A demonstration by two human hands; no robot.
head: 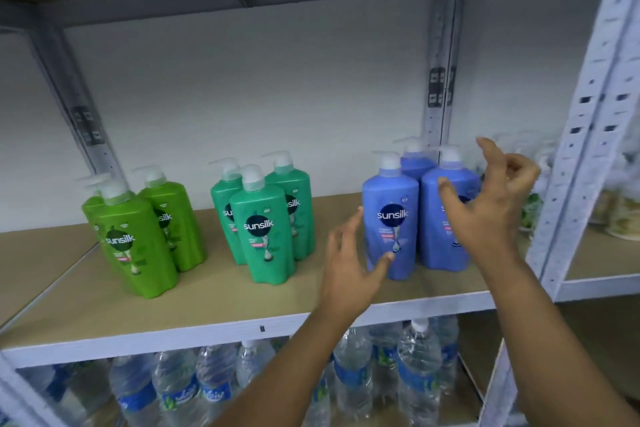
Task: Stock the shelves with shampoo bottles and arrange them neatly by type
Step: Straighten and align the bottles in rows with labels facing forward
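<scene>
Both hands — left hand, right hand — fingers loose, empty, before the blue bottles.

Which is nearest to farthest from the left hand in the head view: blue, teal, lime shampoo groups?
1. Blue shampoo group, just right of the left hand, thumb at its front bottle.
2. Teal shampoo group, mid-shelf.
3. Lime shampoo group, far left.

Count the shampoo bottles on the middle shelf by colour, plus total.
Lime green bottles: 3
Teal green bottles: 3
Blue bottles: 3
Total: 9
Both hands are open, gripping none of them.
</scene>
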